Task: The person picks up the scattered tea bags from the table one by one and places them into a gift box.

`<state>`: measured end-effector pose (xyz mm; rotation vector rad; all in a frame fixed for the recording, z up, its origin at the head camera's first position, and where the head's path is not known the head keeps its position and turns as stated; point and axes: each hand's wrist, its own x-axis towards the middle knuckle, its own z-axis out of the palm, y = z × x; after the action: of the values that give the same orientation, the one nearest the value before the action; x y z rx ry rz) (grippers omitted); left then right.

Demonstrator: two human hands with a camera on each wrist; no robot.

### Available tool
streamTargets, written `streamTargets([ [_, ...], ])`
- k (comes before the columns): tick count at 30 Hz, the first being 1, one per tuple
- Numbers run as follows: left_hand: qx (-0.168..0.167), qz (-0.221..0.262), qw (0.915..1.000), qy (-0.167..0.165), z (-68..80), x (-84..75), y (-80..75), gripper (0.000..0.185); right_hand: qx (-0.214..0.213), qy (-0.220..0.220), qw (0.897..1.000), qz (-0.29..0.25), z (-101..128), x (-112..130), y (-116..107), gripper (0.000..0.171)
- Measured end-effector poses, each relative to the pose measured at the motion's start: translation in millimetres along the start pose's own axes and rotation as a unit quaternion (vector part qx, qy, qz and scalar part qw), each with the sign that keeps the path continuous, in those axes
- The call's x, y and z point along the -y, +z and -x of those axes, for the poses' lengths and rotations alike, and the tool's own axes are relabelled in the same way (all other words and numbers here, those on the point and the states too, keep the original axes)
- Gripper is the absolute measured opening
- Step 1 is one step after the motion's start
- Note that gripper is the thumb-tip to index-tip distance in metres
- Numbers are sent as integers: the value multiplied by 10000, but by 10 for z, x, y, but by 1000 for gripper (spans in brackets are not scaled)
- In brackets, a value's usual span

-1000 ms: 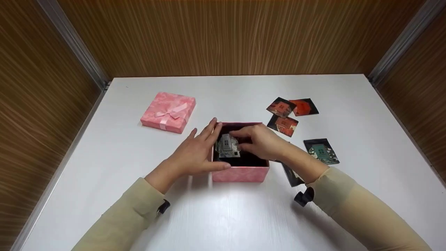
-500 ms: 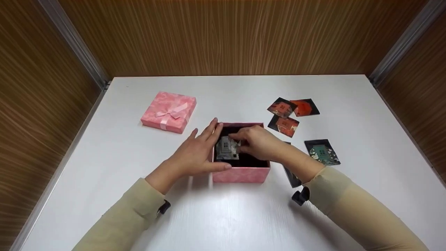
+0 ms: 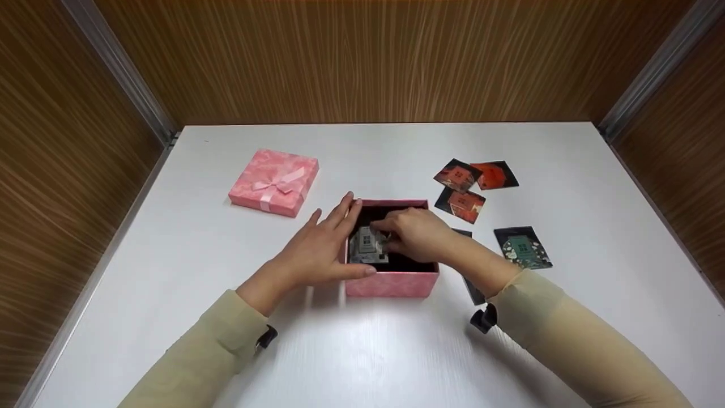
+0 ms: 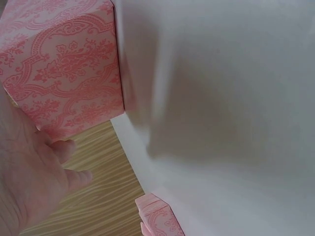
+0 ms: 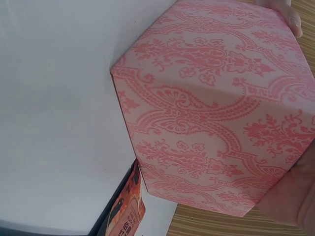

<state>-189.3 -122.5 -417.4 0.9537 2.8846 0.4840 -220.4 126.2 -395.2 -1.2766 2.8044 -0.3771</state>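
Right hand (image 3: 419, 233) is over the open pink box (image 3: 391, 281), fingers curled, pinching a grey sachet (image 3: 368, 245) that sits inside at the box's left side. Left hand (image 3: 317, 249) lies against the box's left wall, fingers straight, thumb along the front wall, holding nothing.

Risks as I see them:
- Sachet looks tilted against the left wall. If let go like that it may stand on edge rather than lie flat, and eat up room inside.
- Box is braced from the left only. A push from the right hand toward the right could slide it on the bench (image 3: 362, 351).
- Right forearm hangs over a dark sachet (image 3: 473, 289) near the box's right wall; a sleeve drag could shift it.
- Other sachets (image 3: 470, 187) and the lid (image 3: 274, 182) are well apart, low risk.
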Motion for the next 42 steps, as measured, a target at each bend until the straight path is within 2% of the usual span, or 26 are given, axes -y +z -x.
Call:
streamTargets([
  [10, 2, -23, 10000, 36, -1, -6, 11, 126, 255, 241, 9980, 522, -7, 28, 42, 42],
  [19, -28, -94, 9999, 80, -19, -4, 25, 126, 200, 339, 9972, 629, -13, 23, 75, 23],
  [21, -13, -90, 9999, 64, -19, -6, 27, 126, 151, 299, 9981, 523, -4, 23, 63, 22],
  [25, -2, -53, 10000, 7, -4, -13, 23, 125, -26, 176, 9997, 180, 36, 16, 5, 30],
  [31, -12, 7, 10000, -18, 16, -15, 6, 124, -266, 170, 9987, -407, 149, -3, -195, 41],
  [38, 11, -45, 10000, 12, 9, -14, -7, 125, -868, 96, 9926, -850, 400, -109, -502, 40],
  [42, 20, -60, 10000, -17, 9, -11, -9, 125, -1165, 292, 9856, -1191, 573, -281, -654, 37],
])
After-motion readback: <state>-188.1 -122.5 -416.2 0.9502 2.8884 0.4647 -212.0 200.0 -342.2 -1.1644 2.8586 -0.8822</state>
